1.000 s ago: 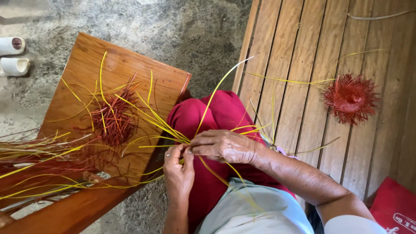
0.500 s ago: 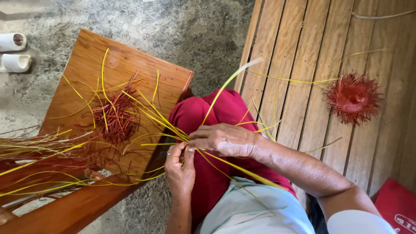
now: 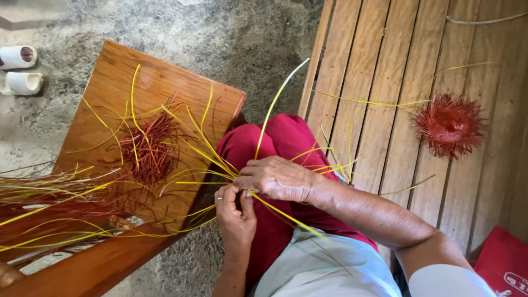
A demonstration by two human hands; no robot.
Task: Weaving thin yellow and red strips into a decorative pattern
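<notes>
Over the red lap, both hands again on yellow strips.

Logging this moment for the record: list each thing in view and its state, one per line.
Left hand: pinching yellow strips.
Right hand: closed over the same strips.
Red strips: loose pile on the wooden table.
Red woven disc: lying flat on the plank floor, fringe ends spread.
White slippers: empty, side by side.
</notes>
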